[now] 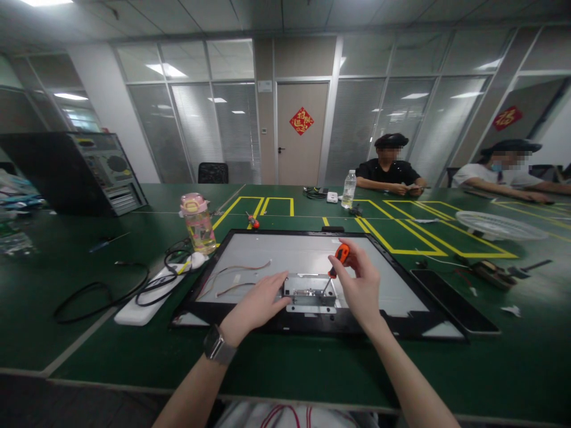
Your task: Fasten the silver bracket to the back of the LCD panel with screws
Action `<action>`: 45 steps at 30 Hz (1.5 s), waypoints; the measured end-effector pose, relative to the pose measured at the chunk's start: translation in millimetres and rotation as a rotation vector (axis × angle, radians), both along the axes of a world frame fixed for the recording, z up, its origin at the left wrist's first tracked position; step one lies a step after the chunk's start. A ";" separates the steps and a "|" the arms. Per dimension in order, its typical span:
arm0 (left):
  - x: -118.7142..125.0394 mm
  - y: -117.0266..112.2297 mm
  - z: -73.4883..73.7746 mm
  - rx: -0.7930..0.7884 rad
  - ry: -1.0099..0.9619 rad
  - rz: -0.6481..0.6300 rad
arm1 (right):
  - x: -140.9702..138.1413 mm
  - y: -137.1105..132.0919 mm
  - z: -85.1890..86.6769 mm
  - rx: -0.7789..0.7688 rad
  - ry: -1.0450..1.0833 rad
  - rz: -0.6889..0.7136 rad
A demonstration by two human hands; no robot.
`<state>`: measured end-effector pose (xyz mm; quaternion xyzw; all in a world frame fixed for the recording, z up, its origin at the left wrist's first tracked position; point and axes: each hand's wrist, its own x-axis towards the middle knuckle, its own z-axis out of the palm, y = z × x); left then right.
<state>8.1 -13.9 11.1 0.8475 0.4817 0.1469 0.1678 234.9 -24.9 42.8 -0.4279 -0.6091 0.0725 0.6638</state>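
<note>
A flat monitor panel [250,249] lies face down on the green table, its silver back framed in black. Near its front edge sits a small metal circuit box [310,290]. My right hand [359,282] is closed round an orange-handled screwdriver [341,255], whose tip points down into the metal box. My left hand [259,303] rests on the panel with fingers stretched out, touching the box's left side. A watch sits on that wrist. Thin loose wires [236,270] lie on the panel left of the box.
A white strip with black cables [151,291] lies left of the panel, beside a pink-capped bottle [198,223]. A dark tablet [450,300] lies to the right. A computer case [84,169] stands at far left. Two people sit at the far right, near a water bottle [348,189].
</note>
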 end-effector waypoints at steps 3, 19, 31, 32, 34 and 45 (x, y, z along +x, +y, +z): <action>-0.3 0.2 -0.3 0.000 0.002 -0.003 | 0.0 -1.7 2.2 0.025 -0.105 -0.039; -0.1 1.9 -1.7 0.009 0.039 -0.005 | 0.3 -0.1 -0.8 0.068 -0.189 -0.095; 1.1 -0.2 2.8 -0.002 0.032 0.004 | -0.3 -0.9 1.3 0.052 0.079 -0.099; 1.1 -0.4 3.2 -0.006 0.033 0.005 | 1.3 -0.5 1.4 0.056 0.145 -0.110; 1.0 -0.8 3.8 -0.011 0.033 0.004 | 6.6 -0.1 1.3 0.064 0.265 -0.141; 1.1 -1.7 4.2 -0.024 0.026 0.014 | 24.7 -6.4 -8.0 -0.062 0.284 -0.145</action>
